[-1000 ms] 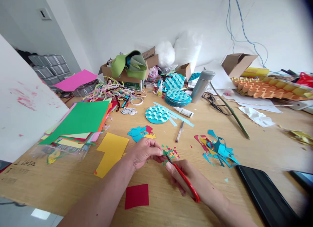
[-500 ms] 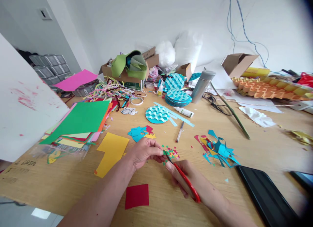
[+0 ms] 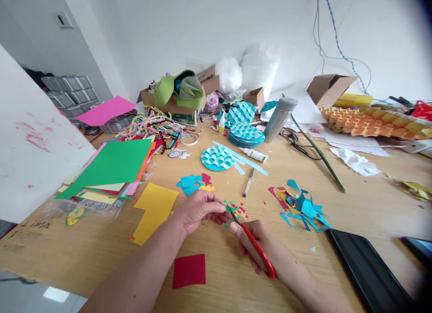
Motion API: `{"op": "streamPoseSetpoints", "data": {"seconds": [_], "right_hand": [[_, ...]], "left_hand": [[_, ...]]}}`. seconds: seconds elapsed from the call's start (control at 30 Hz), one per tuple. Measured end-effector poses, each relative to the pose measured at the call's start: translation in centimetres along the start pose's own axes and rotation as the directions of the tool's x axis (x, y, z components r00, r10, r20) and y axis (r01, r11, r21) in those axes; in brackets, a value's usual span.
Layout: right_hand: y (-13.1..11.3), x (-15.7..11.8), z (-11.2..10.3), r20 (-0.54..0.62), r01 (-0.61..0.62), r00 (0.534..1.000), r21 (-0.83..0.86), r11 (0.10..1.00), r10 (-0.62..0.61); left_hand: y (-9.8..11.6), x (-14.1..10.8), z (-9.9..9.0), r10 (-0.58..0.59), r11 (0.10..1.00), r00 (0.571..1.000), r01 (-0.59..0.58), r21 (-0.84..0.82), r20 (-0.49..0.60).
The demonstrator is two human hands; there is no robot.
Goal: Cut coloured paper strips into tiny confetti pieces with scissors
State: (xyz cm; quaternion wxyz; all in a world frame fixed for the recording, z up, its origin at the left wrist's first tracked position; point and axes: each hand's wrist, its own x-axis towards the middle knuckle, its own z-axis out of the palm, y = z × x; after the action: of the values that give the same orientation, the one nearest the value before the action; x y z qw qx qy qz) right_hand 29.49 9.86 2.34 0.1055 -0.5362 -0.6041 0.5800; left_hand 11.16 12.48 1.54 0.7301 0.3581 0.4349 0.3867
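My right hand [image 3: 254,243] is closed on red-handled scissors [image 3: 258,246], their blades pointing up and left. The blade tips are right by the fingertips of my left hand [image 3: 204,212]. Thumb and fingers of that hand are pinched on a small green paper piece [image 3: 227,208], mostly hidden. Just beyond the fingertips lies a heap of tiny red, green and yellow paper bits [image 3: 240,210]. Paper fish cut-outs, among them a blue fish [image 3: 190,184], rest above my left hand. A dark red paper rectangle [image 3: 189,271] lies near my left forearm, and a yellow sheet [image 3: 155,209] is left of it.
Blue paper scraps [image 3: 308,207] and a black phone-like device [image 3: 366,268] are at right. A pen [image 3: 248,182], a wavy blue disc [image 3: 217,158], a white glue tube [image 3: 254,154] and a steel flask [image 3: 280,119] stand or lie farther back. Coloured sheets [image 3: 111,162] are stacked at left.
The scissors' blades have shifted slightly at my left fingertips. Both hands stay in nearly the same place, and the other things have not moved.
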Motion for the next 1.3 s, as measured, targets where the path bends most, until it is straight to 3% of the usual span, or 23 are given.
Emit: {"op": "streamPoseSetpoints", "data": {"seconds": [0.33,0.6,0.93,1.3], "right_hand": [[0.5,0.0,-0.1,0.024,0.018,1.0,0.033,0.999,-0.019],[-0.4,-0.1,-0.1,-0.018,0.138,0.99,-0.076,0.988,-0.139],[-0.3,0.2,0.0,-0.011,0.144,0.989,-0.063,0.988,-0.145],[0.2,0.5,0.1,-0.012,0.16,0.987,-0.033,0.987,-0.161]], "left_hand": [[0.0,0.0,-0.1,0.013,0.999,0.998,-0.01,0.05,-0.059],[-0.3,0.1,0.6,-0.002,0.997,0.99,-0.009,-0.078,-0.142],[-0.7,0.0,1.1,-0.02,0.993,0.991,0.004,-0.117,-0.13],[-1.4,-0.2,2.5,-0.025,0.982,0.973,-0.018,-0.186,-0.228]]}}
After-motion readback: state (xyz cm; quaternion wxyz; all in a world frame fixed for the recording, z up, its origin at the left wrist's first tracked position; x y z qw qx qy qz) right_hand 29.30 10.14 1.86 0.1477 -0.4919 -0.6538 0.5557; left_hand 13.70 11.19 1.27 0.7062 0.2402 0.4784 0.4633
